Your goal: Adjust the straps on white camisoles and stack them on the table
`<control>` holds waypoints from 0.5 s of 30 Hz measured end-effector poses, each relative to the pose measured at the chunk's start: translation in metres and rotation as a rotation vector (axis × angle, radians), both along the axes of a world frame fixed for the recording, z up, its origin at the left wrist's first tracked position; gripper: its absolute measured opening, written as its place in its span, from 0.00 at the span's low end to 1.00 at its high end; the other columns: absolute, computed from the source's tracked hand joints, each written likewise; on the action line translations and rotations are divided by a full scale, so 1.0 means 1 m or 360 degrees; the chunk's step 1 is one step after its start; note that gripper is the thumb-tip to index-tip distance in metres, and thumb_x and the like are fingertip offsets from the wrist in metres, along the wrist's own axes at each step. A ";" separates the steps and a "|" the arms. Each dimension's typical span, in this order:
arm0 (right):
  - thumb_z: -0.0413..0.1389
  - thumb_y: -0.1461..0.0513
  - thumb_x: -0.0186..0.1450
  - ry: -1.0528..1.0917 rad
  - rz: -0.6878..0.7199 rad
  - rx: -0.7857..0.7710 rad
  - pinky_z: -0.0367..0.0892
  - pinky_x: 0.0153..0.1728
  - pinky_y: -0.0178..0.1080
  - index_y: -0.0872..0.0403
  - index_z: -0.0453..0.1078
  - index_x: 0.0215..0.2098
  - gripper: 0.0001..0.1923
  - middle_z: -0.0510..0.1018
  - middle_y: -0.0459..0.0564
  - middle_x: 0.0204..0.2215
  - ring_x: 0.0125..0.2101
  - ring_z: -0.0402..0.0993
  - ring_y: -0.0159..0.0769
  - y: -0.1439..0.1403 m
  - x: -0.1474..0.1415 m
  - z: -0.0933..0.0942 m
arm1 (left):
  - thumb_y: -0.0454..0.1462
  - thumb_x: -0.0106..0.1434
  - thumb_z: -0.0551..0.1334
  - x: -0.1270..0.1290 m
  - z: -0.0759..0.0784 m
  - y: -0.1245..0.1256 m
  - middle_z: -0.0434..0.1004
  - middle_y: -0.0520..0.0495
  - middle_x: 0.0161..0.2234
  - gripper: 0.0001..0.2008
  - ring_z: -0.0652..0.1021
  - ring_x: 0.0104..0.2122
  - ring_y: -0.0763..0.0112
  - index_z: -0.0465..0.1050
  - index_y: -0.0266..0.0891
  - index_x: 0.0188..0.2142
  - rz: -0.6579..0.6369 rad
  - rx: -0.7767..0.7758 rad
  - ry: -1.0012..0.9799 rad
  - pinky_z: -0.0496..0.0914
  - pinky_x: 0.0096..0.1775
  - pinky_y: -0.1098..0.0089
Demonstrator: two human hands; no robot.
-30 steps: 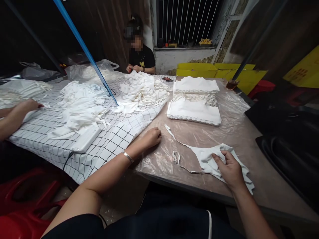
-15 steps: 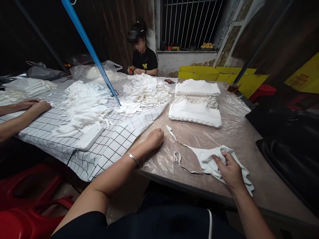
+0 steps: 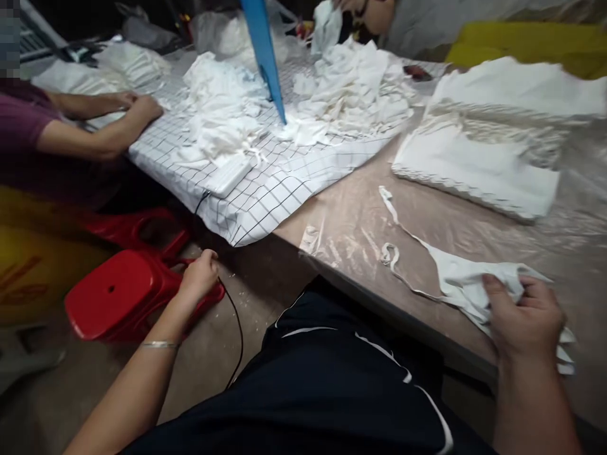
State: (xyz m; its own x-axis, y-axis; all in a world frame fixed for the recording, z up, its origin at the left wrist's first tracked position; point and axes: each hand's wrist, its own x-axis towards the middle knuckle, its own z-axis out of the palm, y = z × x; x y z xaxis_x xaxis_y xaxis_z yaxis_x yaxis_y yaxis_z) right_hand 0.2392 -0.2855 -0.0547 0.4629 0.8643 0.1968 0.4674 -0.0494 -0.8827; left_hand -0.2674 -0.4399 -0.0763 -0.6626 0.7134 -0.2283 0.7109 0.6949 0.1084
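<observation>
My right hand (image 3: 526,316) pinches a white strappy garment (image 3: 467,278), like a camisole top, between thumb and fingers at the table's near edge. Its two thin straps (image 3: 412,234) trail left over the plastic sheet, and the scalloped hem pokes out beyond my hand. Off the table, my left hand (image 3: 202,276) hangs above the floor with its fingers curled closed, in front of a red plastic stool (image 3: 114,291). Whatever those fingers hold, if anything, is hidden. A dark cable (image 3: 237,322) runs down close beside that hand.
A stack of folded white garments (image 3: 478,164) lies on the plastic-covered table (image 3: 351,221). On the checked cloth (image 3: 284,189) sit loose white heaps (image 3: 355,95), a white power bank-like box (image 3: 231,175) and a blue post (image 3: 265,57). A co-worker's hands (image 3: 137,107) work at left.
My left hand has moved off the table, down and back toward the red stool. The view has swung left and downward. My right hand keeps hold of the strappy garment.
</observation>
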 end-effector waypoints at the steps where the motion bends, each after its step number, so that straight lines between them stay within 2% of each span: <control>1: 0.65 0.51 0.46 -0.0011 -0.0022 0.0005 0.61 0.26 0.39 0.55 0.67 0.32 0.22 0.65 0.45 0.23 0.23 0.61 0.32 0.000 -0.001 0.001 | 0.33 0.61 0.51 -0.001 -0.014 -0.008 0.81 0.39 0.40 0.15 0.79 0.41 0.55 0.74 0.39 0.41 0.0069 -0.0098 0.0035 0.69 0.39 0.66; 3: 0.66 0.52 0.46 -0.0026 -0.0047 -0.0004 0.62 0.28 0.42 0.54 0.68 0.31 0.20 0.66 0.46 0.23 0.24 0.63 0.34 0.000 -0.003 0.004 | 0.34 0.62 0.50 0.001 -0.039 -0.012 0.80 0.35 0.41 0.16 0.79 0.43 0.52 0.75 0.38 0.41 0.0148 -0.0247 -0.0002 0.69 0.39 0.65; 5: 0.66 0.53 0.45 -0.0014 -0.0075 -0.0013 0.64 0.29 0.45 0.53 0.68 0.28 0.18 0.68 0.48 0.23 0.24 0.64 0.37 -0.001 -0.006 0.007 | 0.35 0.65 0.48 0.008 -0.059 -0.006 0.80 0.33 0.41 0.18 0.79 0.44 0.52 0.76 0.35 0.40 0.0190 -0.0306 -0.0079 0.70 0.39 0.65; 7: 0.66 0.53 0.44 0.0015 -0.0123 -0.0037 0.65 0.29 0.47 0.51 0.66 0.26 0.17 0.68 0.50 0.24 0.26 0.65 0.39 -0.002 -0.010 0.012 | 0.38 0.67 0.47 0.014 -0.073 0.003 0.81 0.33 0.40 0.20 0.81 0.40 0.55 0.76 0.34 0.44 0.0190 -0.0338 -0.0171 0.71 0.37 0.67; 9: 0.67 0.53 0.42 0.0039 -0.0189 -0.0077 0.64 0.29 0.48 0.49 0.65 0.24 0.18 0.67 0.50 0.23 0.26 0.65 0.40 -0.002 -0.015 0.016 | 0.43 0.67 0.51 0.017 -0.077 0.011 0.82 0.35 0.37 0.20 0.81 0.33 0.59 0.75 0.35 0.47 0.0179 -0.0404 -0.0280 0.72 0.33 0.68; 11: 0.67 0.53 0.41 0.0063 -0.0242 -0.0117 0.63 0.29 0.48 0.48 0.63 0.23 0.18 0.65 0.48 0.22 0.25 0.64 0.40 -0.002 -0.018 0.020 | 0.48 0.61 0.59 0.012 -0.070 0.015 0.82 0.35 0.33 0.21 0.81 0.28 0.58 0.77 0.34 0.45 0.0180 -0.0484 -0.0345 0.71 0.30 0.67; 12: 0.66 0.53 0.40 0.0074 -0.0263 -0.0136 0.62 0.28 0.48 0.47 0.63 0.23 0.18 0.64 0.47 0.21 0.24 0.63 0.39 -0.002 -0.019 0.021 | 0.48 0.58 0.63 0.006 -0.060 0.015 0.81 0.34 0.31 0.20 0.81 0.29 0.56 0.78 0.34 0.41 0.0188 -0.0516 -0.0341 0.71 0.30 0.66; 15: 0.65 0.52 0.41 0.0029 -0.0229 -0.0229 0.59 0.25 0.47 0.46 0.62 0.24 0.18 0.60 0.45 0.18 0.20 0.59 0.37 -0.003 -0.017 0.024 | 0.44 0.56 0.64 -0.013 -0.013 0.013 0.81 0.31 0.34 0.13 0.80 0.38 0.46 0.78 0.35 0.32 0.0232 -0.0512 -0.0175 0.71 0.35 0.61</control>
